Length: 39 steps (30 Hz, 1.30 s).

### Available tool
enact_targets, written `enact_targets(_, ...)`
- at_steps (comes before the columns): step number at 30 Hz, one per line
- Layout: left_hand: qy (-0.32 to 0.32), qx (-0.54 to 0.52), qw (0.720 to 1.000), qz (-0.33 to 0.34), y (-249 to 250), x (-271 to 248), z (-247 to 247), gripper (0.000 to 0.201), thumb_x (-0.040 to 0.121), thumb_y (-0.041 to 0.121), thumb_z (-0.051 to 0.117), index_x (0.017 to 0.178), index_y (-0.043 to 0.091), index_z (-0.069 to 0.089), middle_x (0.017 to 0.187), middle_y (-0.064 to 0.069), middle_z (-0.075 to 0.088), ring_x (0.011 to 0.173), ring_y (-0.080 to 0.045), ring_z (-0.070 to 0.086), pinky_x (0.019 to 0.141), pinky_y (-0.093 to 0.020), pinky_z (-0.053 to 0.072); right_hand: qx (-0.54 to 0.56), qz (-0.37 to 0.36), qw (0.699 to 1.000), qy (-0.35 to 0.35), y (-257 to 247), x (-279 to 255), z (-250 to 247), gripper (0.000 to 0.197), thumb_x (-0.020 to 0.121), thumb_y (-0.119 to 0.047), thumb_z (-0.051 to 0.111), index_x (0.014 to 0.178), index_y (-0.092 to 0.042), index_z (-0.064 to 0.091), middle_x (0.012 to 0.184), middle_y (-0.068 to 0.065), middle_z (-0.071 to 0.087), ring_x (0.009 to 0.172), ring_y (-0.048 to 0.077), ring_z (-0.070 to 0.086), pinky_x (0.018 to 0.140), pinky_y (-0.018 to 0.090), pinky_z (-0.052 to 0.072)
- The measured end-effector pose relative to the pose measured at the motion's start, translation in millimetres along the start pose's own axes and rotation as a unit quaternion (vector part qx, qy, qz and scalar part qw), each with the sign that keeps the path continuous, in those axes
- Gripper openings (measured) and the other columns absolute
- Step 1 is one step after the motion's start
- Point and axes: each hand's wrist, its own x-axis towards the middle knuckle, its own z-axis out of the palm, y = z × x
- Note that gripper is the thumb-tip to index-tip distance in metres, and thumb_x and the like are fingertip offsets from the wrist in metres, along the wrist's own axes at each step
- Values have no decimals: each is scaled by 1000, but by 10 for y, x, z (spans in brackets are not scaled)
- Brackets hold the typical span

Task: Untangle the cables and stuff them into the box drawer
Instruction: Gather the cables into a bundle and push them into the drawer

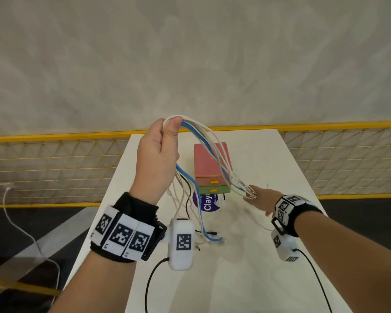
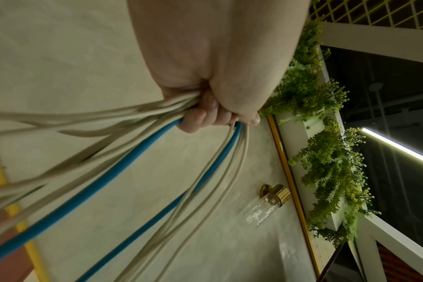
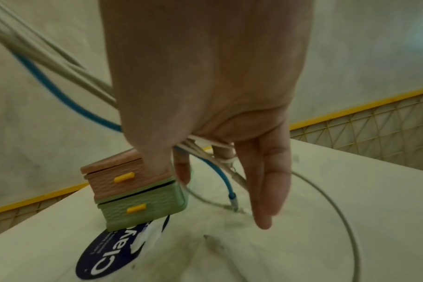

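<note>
Your left hand point(image 1: 157, 154) fists the cable bundle point(image 1: 203, 136) high over the table point(image 1: 269, 279), ends dangling. Right of it, both drawers of the box point(image 1: 211, 168) look closed. Your right hand point(image 1: 261, 199) pinches the bundle's far ends, other fingers loose. You're mid-untangling, I judge; next separate strands, minding the table's near edges.
</note>
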Motion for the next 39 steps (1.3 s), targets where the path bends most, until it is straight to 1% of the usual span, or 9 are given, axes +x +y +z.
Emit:
enact_targets(7, -7, -11, 1000, 3, 71, 33, 82, 37, 101, 36, 43, 67, 41, 56, 56, 10, 28, 47, -8, 24, 43, -23, 26, -58, 28, 998, -21, 13, 73, 146, 44, 92, -55, 44, 84, -14, 57, 92, 9, 65, 83, 28, 61, 77, 36, 48)
enact_targets(9, -5, -4, 1000, 2, 53, 57, 83, 35, 101, 36, 43, 69, 38, 54, 56, 11, 28, 47, -8, 25, 44, -22, 27, -49, 16, 999, 14, 89, 135, 189, 40, 89, -45, 55, 113, -13, 55, 118, 12, 64, 91, 30, 63, 85, 38, 51)
enact_targets(12, -6, 1, 1000, -6, -12, 65, 106, 33, 102, 36, 43, 70, 37, 52, 55, 12, 29, 48, -8, 24, 44, -24, 26, -4, -36, 999, -11, 137, 164, 140, 104, 77, -7, 71, 150, -33, 1, 160, 10, 7, 130, 30, 46, 87, 37, 53)
enact_targets(15, -12, -2, 1000, -16, -102, 63, 133, 32, 101, 36, 43, 71, 35, 54, 56, 10, 27, 49, -9, 24, 47, -31, 24, 34, -94, 994, -52, 52, 72, -63, 121, 79, 1, 61, 131, -57, -30, 139, 18, 45, 87, 18, 68, 59, 27, 54)
enact_targets(19, -52, 79, 995, -25, -278, 67, 169, 39, 98, 49, 42, 90, 13, 56, 56, 14, 34, 52, -10, 31, 55, -39, 31, 50, -101, 993, 23, -233, -168, -451, 83, 86, -24, 50, 146, -45, -4, 140, 1, 52, 58, 18, 69, 72, 31, 57)
enact_targets(23, -121, 156, 979, -48, -323, 21, 249, 44, 95, 56, 31, 94, 17, 54, 71, 10, 58, 62, -7, 47, 65, -39, 39, 138, -208, 954, 165, -598, -493, -805, 84, 69, -60, 37, 147, -43, 11, 144, -7, 46, 97, 10, 60, 89, 30, 44)
enact_targets(27, -212, 168, 962, -47, -254, -43, 361, 55, 93, 52, 24, 142, 27, 22, 62, 10, 56, 50, 4, 54, 56, -18, 41, 65, -372, 895, 238, -960, -774, -973, 88, 72, -33, 66, 148, -33, 20, 148, -7, 37, 134, 12, 37, 107, 33, 32)
enact_targets(32, -247, 141, 958, -39, -295, -28, 421, 84, 85, 65, 26, 142, 41, -31, 82, 2, 69, 71, -4, 69, 66, -23, 52, -134, -340, 871, 329, -1269, -679, -820, 28, 68, -16, 71, 93, -19, 56, 71, -7, 41, 67, 18, 45, 65, 34, 42)
enact_targets(39, -234, 75, 966, -84, -792, -127, 350, 57, 92, 35, 62, 141, 31, 33, 105, -4, 69, 94, -18, 68, 88, -43, 55, 157, -287, 868, 373, -1234, -732, -1157, 35, 72, 1, 57, 96, -16, 74, 87, -1, 73, 83, 9, 66, 73, 20, 47)
